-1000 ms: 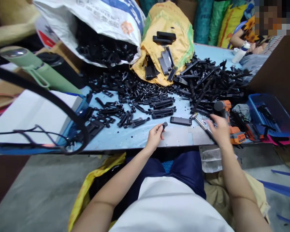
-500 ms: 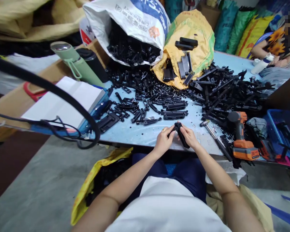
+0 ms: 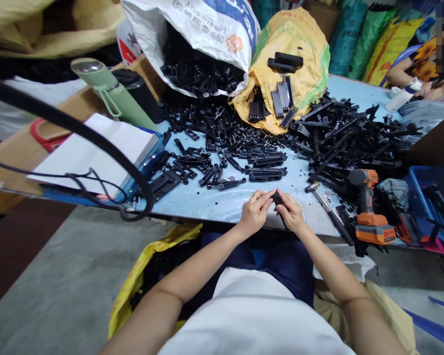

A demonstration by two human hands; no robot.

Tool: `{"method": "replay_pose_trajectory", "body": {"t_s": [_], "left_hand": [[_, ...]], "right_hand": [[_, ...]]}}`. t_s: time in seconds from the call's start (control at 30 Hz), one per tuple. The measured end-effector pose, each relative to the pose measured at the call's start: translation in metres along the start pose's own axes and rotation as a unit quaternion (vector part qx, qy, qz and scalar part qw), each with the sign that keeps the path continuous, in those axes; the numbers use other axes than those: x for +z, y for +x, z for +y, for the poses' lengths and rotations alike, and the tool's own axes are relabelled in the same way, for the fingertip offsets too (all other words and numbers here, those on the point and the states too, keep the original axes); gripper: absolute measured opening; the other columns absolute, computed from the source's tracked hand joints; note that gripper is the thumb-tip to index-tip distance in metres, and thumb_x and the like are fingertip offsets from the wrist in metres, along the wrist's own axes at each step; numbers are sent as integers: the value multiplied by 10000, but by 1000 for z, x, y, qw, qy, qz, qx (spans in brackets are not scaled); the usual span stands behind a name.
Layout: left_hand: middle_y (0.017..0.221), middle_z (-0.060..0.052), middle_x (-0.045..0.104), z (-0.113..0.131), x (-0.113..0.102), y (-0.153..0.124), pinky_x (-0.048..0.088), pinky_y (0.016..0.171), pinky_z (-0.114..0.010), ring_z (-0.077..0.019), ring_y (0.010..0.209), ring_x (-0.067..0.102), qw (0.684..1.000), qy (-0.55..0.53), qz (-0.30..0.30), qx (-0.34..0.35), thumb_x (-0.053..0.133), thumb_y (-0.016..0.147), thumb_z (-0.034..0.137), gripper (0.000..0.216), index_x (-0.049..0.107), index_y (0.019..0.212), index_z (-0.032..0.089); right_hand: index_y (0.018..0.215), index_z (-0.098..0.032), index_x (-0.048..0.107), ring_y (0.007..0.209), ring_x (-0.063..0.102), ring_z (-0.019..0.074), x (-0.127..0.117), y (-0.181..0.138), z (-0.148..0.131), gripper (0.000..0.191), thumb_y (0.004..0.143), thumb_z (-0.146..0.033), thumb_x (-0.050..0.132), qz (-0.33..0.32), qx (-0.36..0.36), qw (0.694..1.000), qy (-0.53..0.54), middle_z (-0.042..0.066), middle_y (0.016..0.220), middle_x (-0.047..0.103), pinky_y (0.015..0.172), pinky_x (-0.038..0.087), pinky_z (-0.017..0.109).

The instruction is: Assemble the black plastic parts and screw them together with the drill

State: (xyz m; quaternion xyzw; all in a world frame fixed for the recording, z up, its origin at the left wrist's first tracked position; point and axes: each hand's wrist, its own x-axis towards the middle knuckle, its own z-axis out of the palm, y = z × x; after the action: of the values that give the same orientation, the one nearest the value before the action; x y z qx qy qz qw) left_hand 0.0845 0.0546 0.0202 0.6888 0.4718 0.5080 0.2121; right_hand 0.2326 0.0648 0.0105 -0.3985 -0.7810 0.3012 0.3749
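Note:
At the table's front edge, my right hand (image 3: 293, 213) is closed around a dark, slim black plastic part (image 3: 277, 199), which slants down toward me and is partly hidden by the fingers. My left hand (image 3: 254, 211), with a ring on one finger, pinches at the part's upper end, and its fingertips nearly meet those of the right hand. Just beyond both hands lie long black folded arm pieces (image 3: 268, 174) in short rows. A hammer (image 3: 329, 212) rests to the right of my right hand.
An orange cordless drill (image 3: 372, 209) stands right, near a blue basket (image 3: 425, 172). Heaped black parts (image 3: 340, 133) cover the back right. A white sack (image 3: 207, 44) and yellow sack (image 3: 299, 39) stand behind. A black cable (image 3: 77, 128) arches at left; another person (image 3: 418, 74) sits far right.
The black part has turned and is more covered by my fingers. My left hand has shifted from its side to its upper end.

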Motion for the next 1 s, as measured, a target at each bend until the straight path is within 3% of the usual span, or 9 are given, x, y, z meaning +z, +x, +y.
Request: {"method": "replay_pose_trajectory", "body": {"t_s": [0.17, 0.27, 0.33, 0.4, 0.5, 0.67, 0.77, 0.9, 1.0], "left_hand": [[1004, -108, 598, -8, 4, -15, 483, 801, -333, -196, 936, 580, 989, 94, -19, -111, 289, 926, 231, 376, 506, 1228, 174], [1171, -167, 540, -9, 5, -20, 448, 862, -436, -275, 1067, 528, 964, 211, -90, -137, 401, 867, 191, 445, 411, 1311, 160], [1228, -151, 521, -8, 5, -13, 375, 938, -502, -302, 1145, 472, 943, 266, -184, -77, 463, 820, 136, 475, 439, 1290, 199], [1155, -105, 580, -7, 5, 0, 325, 976, -512, -270, 1126, 489, 914, 288, -286, 5, 442, 809, 70, 441, 511, 1212, 236], [990, -85, 639, -4, 2, 17, 374, 927, -435, -214, 985, 563, 870, 317, -372, 66, 393, 824, 29, 387, 556, 1127, 205], [944, -114, 628, -5, -16, 18, 429, 768, -337, -223, 951, 571, 847, 381, -371, 18, 399, 869, 90, 291, 548, 1110, 153], [961, -112, 617, -8, -21, 14, 430, 755, -324, -231, 970, 559, 842, 385, -379, -4, 457, 871, 160, 250, 543, 1106, 154], [1007, -98, 605, -15, -10, 14, 437, 786, -323, -222, 964, 561, 868, 314, -384, 29, 488, 875, 252, 282, 514, 1145, 176], [1017, -97, 606, -20, -3, 15, 441, 814, -341, -224, 967, 565, 880, 271, -388, 34, 466, 881, 231, 233, 540, 1094, 172]], "right_hand": [[1317, -212, 436, 874, 567, 160, -18, 21, 2, 437, 934, -368, 297, -79, 65, 980, -173, 76, 1006, 583, 776, 476, 293], [1240, -190, 494, 952, 537, 187, -56, 53, 1, 389, 938, -318, 285, -28, 216, 887, -407, 105, 1066, 581, 790, 444, 288], [1239, -111, 460, 971, 513, 227, -87, 75, 4, 411, 943, -263, 220, 38, 295, 808, -508, 176, 1084, 554, 748, 434, 326], [1214, -36, 451, 1011, 474, 266, -111, 91, 10, 408, 920, -165, 199, 52, 309, 776, -547, 245, 1124, 506, 738, 416, 366], [1041, -64, 576, 1117, 389, 257, -134, 103, 22, 336, 867, -80, 289, -20, 245, 786, -567, 223, 1201, 474, 886, 333, 409], [868, -145, 629, 1110, 401, 241, -152, 100, 10, 300, 821, -78, 340, -110, 166, 785, -587, 142, 930, 594, 1003, 205, 429], [979, -155, 589, 1024, 486, 275, -149, 86, -18, 269, 818, -153, 374, -110, 174, 768, -607, 171, 1019, 587, 880, 336, 407], [1093, -162, 529, 780, 607, 239, -121, 49, -41, 276, 855, -252, 422, -243, 212, 782, -534, 116, 860, 659, 615, 372, 283], [1110, -204, 527, 766, 622, 208, -98, 15, -38, 339, 851, -420, 488, -318, 136, 810, -473, 71, 856, 673, 595, 350, 250]]}}
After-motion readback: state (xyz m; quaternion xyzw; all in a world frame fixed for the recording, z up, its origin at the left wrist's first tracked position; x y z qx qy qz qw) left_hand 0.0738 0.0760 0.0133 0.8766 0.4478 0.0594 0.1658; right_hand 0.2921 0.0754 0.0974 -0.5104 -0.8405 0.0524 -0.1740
